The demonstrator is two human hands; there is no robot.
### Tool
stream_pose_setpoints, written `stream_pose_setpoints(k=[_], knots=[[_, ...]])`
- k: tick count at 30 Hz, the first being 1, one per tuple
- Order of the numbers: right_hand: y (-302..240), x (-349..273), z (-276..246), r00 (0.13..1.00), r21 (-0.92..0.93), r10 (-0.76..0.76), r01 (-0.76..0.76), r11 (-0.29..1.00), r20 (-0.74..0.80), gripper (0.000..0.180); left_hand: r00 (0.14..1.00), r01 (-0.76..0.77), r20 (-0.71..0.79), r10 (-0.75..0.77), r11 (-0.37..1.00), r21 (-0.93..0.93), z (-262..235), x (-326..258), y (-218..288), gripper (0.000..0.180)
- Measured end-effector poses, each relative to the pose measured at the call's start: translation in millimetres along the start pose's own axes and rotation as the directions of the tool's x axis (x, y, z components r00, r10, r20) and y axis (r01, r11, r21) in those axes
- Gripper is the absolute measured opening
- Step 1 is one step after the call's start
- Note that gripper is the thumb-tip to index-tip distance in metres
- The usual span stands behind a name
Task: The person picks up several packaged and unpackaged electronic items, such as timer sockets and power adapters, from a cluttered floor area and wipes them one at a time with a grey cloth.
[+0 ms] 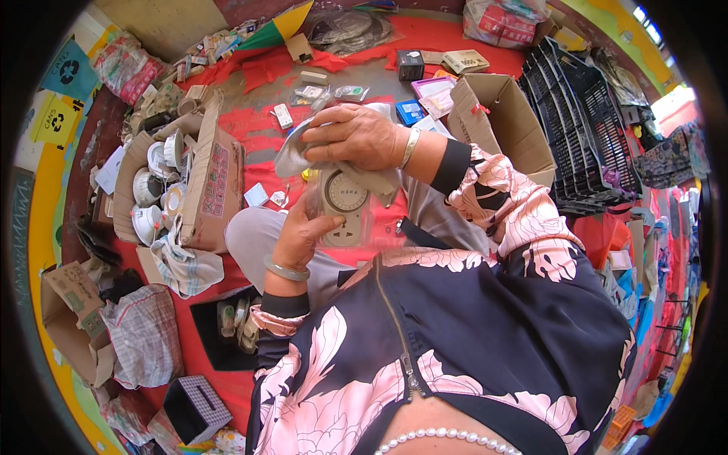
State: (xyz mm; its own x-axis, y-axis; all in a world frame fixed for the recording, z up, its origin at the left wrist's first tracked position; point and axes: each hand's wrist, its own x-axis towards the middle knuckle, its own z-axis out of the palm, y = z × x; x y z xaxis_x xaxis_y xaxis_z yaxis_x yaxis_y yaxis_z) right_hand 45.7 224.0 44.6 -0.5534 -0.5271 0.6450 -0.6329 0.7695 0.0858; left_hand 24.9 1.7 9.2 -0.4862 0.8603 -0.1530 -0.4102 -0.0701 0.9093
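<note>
My left hand (302, 233) grips a beige mechanical timer socket (346, 199) by its left side, with the thumb across its front. The timer has a round dark dial above socket holes and seems to sit in clear plastic packaging. Over its upper end my right hand (353, 136) is closed on a greyish-white cloth (288, 158). A loose part of that cloth hangs to the left of the fingers. Both hands are above my lap, and the right palm is hidden.
Left stands a cardboard box (226, 178) of white round lamp fittings, a striped cloth (186, 262) at its corner. An open cardboard box (509, 125) and black plastic crates (572, 121) stand right. Small packaged items (351, 92) lie ahead on red sheeting.
</note>
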Motion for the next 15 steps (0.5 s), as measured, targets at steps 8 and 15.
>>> stream_pose_setpoints(k=[8,15], knots=[[95,-53,-20,0.649,-0.057,0.631,-0.715,0.697,-0.426,0.033,0.996,-0.042,-0.085,0.029,0.989,-0.144,-10,-18,-4,0.056],[39,-3,-31,0.729,0.642,0.683,-0.540,0.544,0.035,0.038,0.998,-0.026,-0.069,0.015,0.987,-0.161,-9,-19,7,0.059]])
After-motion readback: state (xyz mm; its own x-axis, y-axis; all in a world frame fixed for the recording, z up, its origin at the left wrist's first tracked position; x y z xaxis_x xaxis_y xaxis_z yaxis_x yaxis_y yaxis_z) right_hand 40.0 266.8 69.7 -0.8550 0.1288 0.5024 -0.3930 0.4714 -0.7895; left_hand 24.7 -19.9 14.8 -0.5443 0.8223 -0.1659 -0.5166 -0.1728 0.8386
